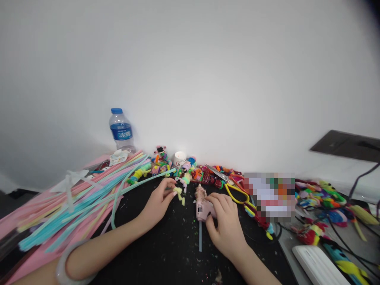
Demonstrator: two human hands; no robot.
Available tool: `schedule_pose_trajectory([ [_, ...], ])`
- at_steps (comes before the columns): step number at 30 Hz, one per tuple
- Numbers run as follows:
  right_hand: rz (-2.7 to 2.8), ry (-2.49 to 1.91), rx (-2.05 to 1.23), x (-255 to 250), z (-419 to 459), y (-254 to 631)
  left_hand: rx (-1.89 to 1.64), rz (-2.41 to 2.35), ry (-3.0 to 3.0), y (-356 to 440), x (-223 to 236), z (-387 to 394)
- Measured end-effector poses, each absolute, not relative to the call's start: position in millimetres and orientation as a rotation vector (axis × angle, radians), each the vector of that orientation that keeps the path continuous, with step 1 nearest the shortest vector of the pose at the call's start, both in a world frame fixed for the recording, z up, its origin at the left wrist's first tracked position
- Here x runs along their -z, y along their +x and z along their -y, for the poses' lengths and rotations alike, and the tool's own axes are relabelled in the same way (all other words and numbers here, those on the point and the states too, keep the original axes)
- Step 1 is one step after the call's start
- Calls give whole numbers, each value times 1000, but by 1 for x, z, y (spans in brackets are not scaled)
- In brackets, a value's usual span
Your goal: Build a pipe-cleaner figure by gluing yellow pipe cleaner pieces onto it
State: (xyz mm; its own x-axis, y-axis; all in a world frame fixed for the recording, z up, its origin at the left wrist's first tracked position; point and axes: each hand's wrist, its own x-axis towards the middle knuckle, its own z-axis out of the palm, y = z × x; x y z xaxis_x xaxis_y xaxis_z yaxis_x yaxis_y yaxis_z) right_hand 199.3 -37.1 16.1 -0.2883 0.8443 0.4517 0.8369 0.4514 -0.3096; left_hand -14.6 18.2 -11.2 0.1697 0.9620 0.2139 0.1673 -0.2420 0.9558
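My left hand [162,200] pinches a small, pale yellow fuzzy piece [178,193], bent like a bit of pipe cleaner, between thumb and fingertips. To its right, my right hand [225,225] is closed around the handle of a pink glue gun [202,209]. The gun's nozzle points toward the wall, and a clear glue stick [200,237] sticks out of its back end. Both hands are over a black work mat [166,253]. Beyond the glue gun lie scissors [237,193] with yellow handles, their blades pointing to the wall.
Bundles of pastel pipe cleaners [74,209] cover the left side. A water bottle [121,128] and a white paper cup [179,158] stand by the wall. Colourful pipe-cleaner figures [162,168] line the back. On the right lie black cables [341,233] and a white power strip [319,265].
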Motion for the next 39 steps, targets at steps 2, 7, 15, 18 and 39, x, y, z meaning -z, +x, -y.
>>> schedule_pose_trajectory([
  [2,2152,-1352,-35,-16,38,198,-1129,-1118,1584,-15,12,-18],
  [7,2143,-1282,-73,-14,39,196,-1065,-1132,1563,-13,11,-17],
  [15,2219,-1214,-108,-13,43,189,-1026,-1055,1525,-9,7,-13],
  [18,2331,-1168,-119,-14,46,185,-1097,-1065,1509,-10,8,-14],
  [39,2465,-1106,-28,-1,47,178,-1159,-984,1426,-9,9,-13],
])
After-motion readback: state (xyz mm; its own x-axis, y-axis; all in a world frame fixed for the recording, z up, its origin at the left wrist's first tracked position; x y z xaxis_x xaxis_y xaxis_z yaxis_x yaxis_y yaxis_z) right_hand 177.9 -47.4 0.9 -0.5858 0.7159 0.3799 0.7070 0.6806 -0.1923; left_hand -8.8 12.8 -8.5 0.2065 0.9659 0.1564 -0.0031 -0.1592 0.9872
